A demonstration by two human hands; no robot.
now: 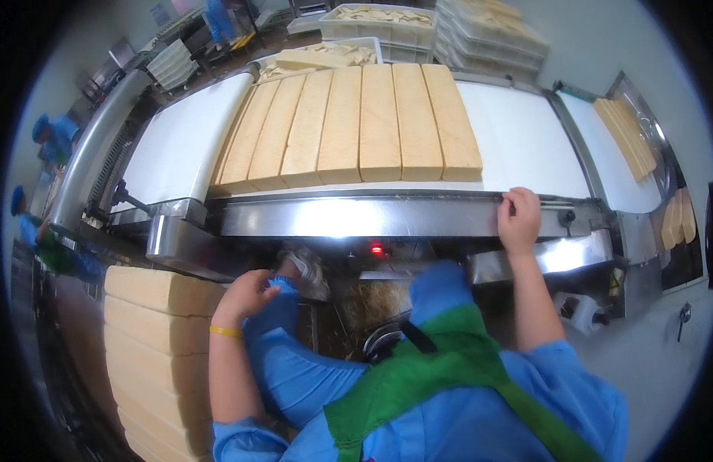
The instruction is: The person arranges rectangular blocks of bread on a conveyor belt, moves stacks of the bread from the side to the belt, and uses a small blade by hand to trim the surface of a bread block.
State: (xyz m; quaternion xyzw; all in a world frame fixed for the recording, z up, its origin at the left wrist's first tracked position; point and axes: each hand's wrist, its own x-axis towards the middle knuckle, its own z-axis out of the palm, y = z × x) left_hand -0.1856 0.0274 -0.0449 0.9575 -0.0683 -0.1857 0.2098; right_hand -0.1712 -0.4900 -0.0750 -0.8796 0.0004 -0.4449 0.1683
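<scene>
My left hand (247,296) rests by my left knee, with the thumb apart from the fingers and nothing in it. Just left of it rises a stack of long, pale, bread-like loaves (144,339). My right hand (520,219) is loosely curled at the front metal rail (356,215) of the conveyor, with no object visible in it. Behind the rail, a row of several long, pale loaves (341,127) lies side by side on the white belt (526,138). The undersides of both hands are hidden.
Pale trimmings fill white bins (387,31) behind the conveyor. Thin slabs (626,138) lie at the far right near a round metal part. A red light (376,249) glows under the rail. Co-workers in blue (54,137) are at the left and back.
</scene>
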